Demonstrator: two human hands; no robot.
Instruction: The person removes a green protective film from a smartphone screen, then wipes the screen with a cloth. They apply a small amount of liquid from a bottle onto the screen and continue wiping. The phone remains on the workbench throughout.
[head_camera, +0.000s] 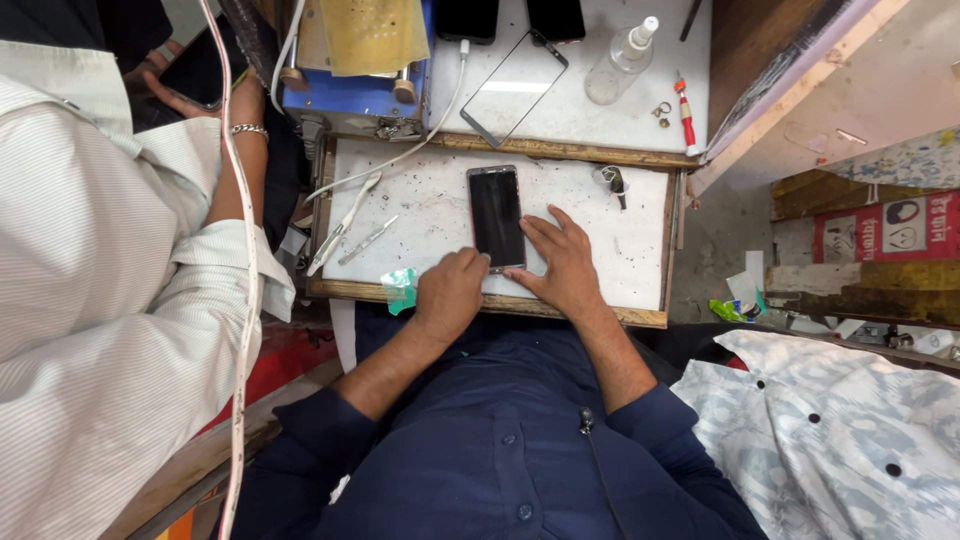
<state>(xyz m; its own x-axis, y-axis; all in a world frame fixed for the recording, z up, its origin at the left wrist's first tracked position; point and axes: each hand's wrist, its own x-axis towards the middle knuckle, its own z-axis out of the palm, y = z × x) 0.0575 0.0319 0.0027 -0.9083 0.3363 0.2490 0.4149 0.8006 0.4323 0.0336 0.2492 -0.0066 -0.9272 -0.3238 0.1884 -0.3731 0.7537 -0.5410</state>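
A smartphone (497, 216) lies flat, dark screen up, at the centre of the frame on the white, speckled work board of the counter (430, 205). The left hand (449, 293) is curled loosely into a half-fist at the phone's lower left corner, its knuckles touching the bottom edge; whether the fingertips pinch anything there I cannot tell. The right hand (562, 262) lies spread and flat beside the phone, fingers pressing along its lower right edge, holding nothing but steadying it.

The phone looks thin, stiff and fairly light, with a smooth glass face that is probably slippery and easily cracked, so it is best taken by the long side edges rather than pressed on the screen.

Left of centre lie tweezers (367, 240) and a white-handled tool (342, 223); a scrap of green film (401, 288) sits at the board's lower edge. Toward the top of the frame are a loose glass screen panel (514, 87), a clear spray bottle (621, 62) and a small red-handled screwdriver (686, 114). Another person in a striped shirt (100, 270) fills the left side
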